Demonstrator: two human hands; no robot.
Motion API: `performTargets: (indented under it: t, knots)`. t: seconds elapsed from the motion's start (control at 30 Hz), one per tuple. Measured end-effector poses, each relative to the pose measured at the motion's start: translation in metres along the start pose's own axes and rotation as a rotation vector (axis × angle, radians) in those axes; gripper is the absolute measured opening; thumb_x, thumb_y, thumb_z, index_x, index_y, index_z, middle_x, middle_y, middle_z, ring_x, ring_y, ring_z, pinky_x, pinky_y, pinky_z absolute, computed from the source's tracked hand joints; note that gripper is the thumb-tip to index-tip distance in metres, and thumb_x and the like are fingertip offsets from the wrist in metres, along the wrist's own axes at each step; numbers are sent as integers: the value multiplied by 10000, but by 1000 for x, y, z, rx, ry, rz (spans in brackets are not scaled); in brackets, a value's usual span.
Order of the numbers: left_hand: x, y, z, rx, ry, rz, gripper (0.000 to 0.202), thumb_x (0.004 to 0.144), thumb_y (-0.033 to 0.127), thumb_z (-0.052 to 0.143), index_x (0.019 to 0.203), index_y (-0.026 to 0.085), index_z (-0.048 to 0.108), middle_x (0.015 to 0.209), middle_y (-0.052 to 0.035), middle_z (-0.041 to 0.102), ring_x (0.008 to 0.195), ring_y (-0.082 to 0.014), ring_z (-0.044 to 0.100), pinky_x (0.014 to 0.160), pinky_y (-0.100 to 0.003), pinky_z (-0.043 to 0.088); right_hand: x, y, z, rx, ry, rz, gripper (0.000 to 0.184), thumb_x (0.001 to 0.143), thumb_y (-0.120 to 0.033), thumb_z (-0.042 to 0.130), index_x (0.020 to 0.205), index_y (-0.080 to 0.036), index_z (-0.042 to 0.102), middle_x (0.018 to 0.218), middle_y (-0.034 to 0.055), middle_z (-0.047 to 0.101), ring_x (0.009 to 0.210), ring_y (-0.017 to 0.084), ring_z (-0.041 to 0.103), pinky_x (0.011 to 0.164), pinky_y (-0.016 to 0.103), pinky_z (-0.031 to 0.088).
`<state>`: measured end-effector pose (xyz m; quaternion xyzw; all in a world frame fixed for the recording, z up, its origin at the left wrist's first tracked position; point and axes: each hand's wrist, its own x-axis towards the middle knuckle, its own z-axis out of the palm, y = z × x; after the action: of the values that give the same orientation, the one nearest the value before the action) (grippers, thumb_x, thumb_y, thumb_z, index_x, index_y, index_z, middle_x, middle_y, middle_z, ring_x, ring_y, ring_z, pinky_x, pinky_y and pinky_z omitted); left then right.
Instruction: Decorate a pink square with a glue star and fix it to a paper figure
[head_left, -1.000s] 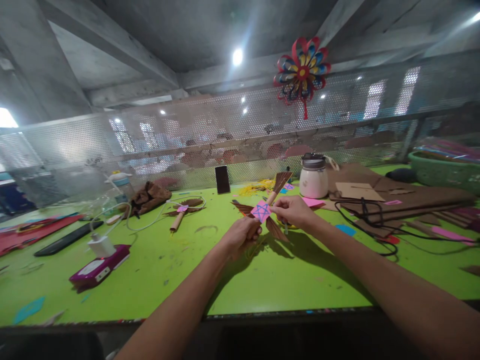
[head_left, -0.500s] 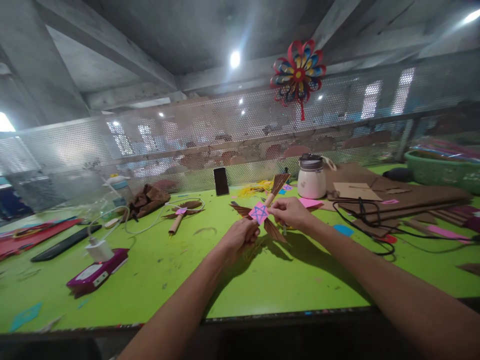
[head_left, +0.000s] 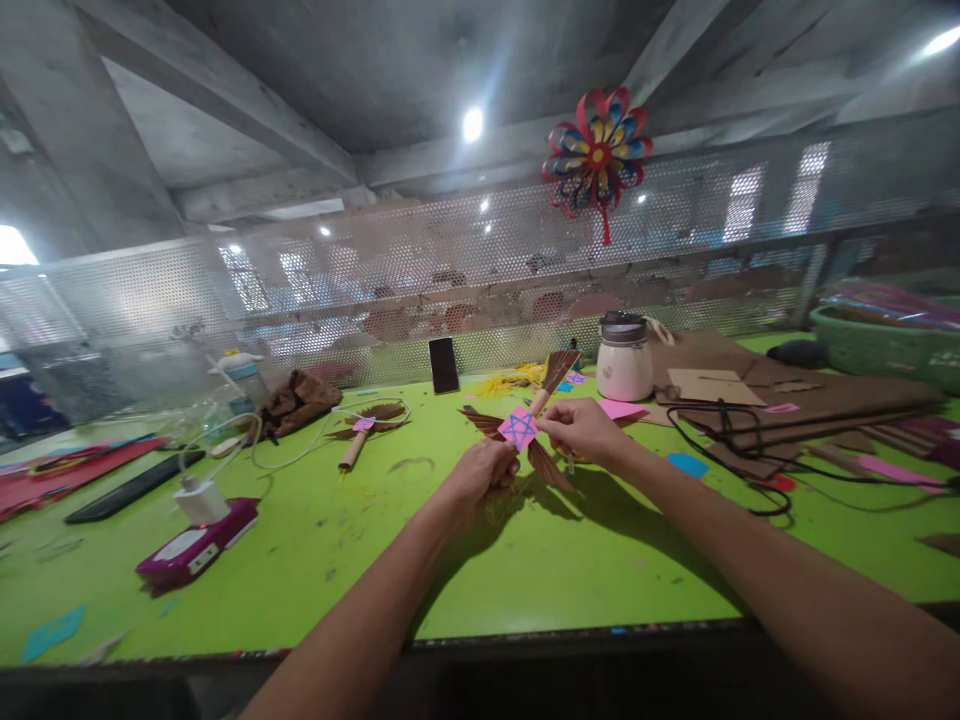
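Note:
Above the green table I hold a brown paper craft [head_left: 556, 371] with pleated, fan-like wings and a tube body. On its middle lies a pink paper square [head_left: 517, 428] with a blue star drawn on it. My left hand [head_left: 486, 474] is closed around the craft's lower left side, just under the square. With thumb and forefinger, my right hand [head_left: 581, 428] pinches the right corner of the pink square. A similar paper craft [head_left: 360, 440], with a smaller pink piece on it, rests on the table to the left.
A phone [head_left: 443, 365] stands upright at the back, near yellow shreds [head_left: 513, 380]. Right of it are a white jar [head_left: 624, 362], brown paper sheets [head_left: 825, 395], a black cable [head_left: 724, 440] and a green basket [head_left: 885, 345]. A purple power strip [head_left: 196, 545] sits at left.
Both hands keep their grip on the craft and the pink square, almost without moving. The whole view has shifted very slightly.

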<state>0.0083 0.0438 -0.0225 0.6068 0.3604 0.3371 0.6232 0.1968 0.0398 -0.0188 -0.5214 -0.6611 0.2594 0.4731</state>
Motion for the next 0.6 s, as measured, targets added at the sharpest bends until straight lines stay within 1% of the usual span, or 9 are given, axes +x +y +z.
performTargets:
  t: [0.13,0.27,0.4,0.6]
  knots:
    - [1,2,1,-8,19,-3,154,748,298,530,737,170,445,632,17,456,460,-46,290,390,-174,175,0,0,-1,-23,14,2,249,737,-385,584,629,-162,601,475,-2,573,410,99,462,411,218,329]
    - [0,4,2,-3,45,-4,147,753,287,537,755,172,445,634,23,455,471,-47,314,397,-165,191,0,0,-1,-46,20,0,286,751,-418,578,634,-159,606,503,7,592,426,98,469,422,220,340]
    - [-1,6,4,3,38,-7,149,761,294,530,748,175,442,626,25,454,468,-48,316,398,-169,187,0,3,1,-38,15,18,312,738,-449,600,640,-153,606,510,7,588,445,99,480,440,220,356]
    - [-2,6,4,12,22,-11,155,772,308,514,740,168,455,625,22,454,468,-49,304,394,-179,170,1,5,3,24,-1,39,357,729,-480,619,601,-151,569,499,4,565,424,82,458,426,210,337]
